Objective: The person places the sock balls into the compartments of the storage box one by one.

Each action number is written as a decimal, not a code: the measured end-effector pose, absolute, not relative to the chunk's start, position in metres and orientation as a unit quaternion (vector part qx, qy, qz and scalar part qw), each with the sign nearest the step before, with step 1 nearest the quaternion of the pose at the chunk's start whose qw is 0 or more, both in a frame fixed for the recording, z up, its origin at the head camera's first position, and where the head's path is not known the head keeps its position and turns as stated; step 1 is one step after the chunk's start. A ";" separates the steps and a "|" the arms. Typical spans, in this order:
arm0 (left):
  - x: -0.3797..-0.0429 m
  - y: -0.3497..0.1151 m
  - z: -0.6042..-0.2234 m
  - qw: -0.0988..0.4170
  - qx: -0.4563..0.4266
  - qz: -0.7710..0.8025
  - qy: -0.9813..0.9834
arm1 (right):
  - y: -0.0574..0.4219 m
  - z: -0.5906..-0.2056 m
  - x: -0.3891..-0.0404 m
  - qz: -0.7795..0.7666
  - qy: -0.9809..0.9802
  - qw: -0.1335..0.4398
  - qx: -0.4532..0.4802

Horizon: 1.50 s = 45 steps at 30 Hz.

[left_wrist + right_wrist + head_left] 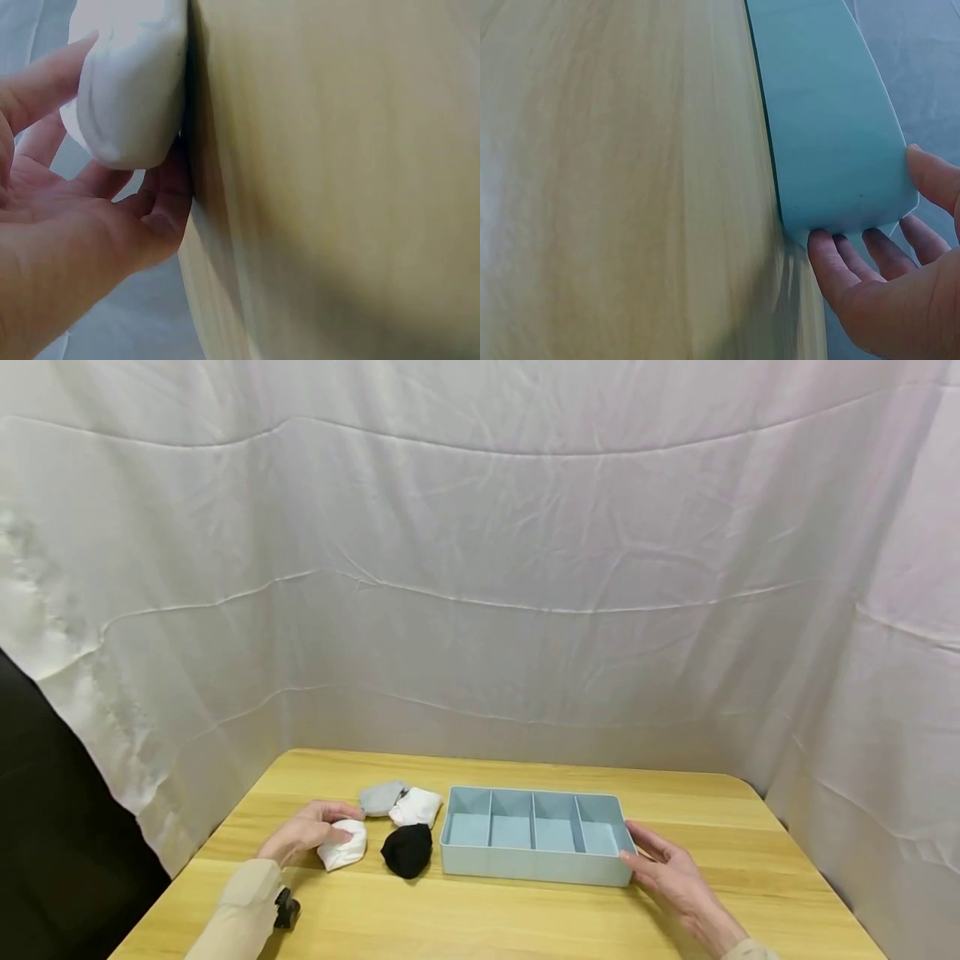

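Observation:
On the left of the table, my left hand [311, 828] holds a white rolled-up sock [343, 845], its thumb on one side and fingers against the other. The left wrist view shows this white sock [135, 86] close up, low by the tabletop. Just beyond it lie a grey rolled sock [381, 797] and a second white one [416, 807], with a black one [407, 851] nearer. My right hand [671, 868] grips the right end of a light blue divided box [536, 863]. In the right wrist view, fingertips touch the box's end wall [836, 127] and the thumb lies at its rim.
The box has several compartments in a row, with bare floors. It stands on a wooden table [420, 918] with rounded far corners. Pale curtains [540, 652] hang behind and at both sides. A dark area shows at the far left.

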<state>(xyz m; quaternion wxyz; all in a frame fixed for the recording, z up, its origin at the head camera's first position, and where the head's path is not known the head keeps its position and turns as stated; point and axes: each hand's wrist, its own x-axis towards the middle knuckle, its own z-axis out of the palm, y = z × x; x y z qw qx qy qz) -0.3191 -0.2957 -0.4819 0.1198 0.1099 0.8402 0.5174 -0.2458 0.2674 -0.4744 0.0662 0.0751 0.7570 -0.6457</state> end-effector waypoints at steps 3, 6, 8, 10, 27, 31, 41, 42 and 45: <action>-0.316 -0.296 -0.481 0.115 0.103 0.523 0.838 | 0.266 -0.475 -0.246 -0.646 0.757 0.065 0.073; -0.313 -0.296 -0.480 0.116 0.097 0.533 0.833 | 0.265 -0.477 -0.245 -0.645 0.758 0.066 0.070; -0.313 -0.296 -0.479 0.119 0.098 0.541 0.827 | 0.266 -0.477 -0.245 -0.647 0.757 0.065 0.070; -0.314 -0.294 -0.476 0.115 0.103 0.550 0.821 | 0.266 -0.477 -0.246 -0.648 0.756 0.064 0.069; -0.324 -0.252 -0.459 0.088 0.121 0.661 0.735 | 0.267 -0.479 -0.246 -0.653 0.751 0.064 0.073; -0.327 -0.239 -0.456 0.097 0.133 0.656 0.737 | 0.266 -0.478 -0.246 -0.653 0.751 0.064 0.072; -0.334 -0.197 -0.453 0.105 0.138 0.679 0.714 | 0.267 -0.477 -0.245 -0.658 0.747 0.064 0.070; -0.334 -0.192 -0.452 0.103 0.138 0.680 0.713 | 0.267 -0.477 -0.245 -0.659 0.746 0.064 0.069; -0.334 -0.181 -0.451 0.097 0.143 0.678 0.714 | 0.267 -0.476 -0.246 -0.661 0.744 0.063 0.070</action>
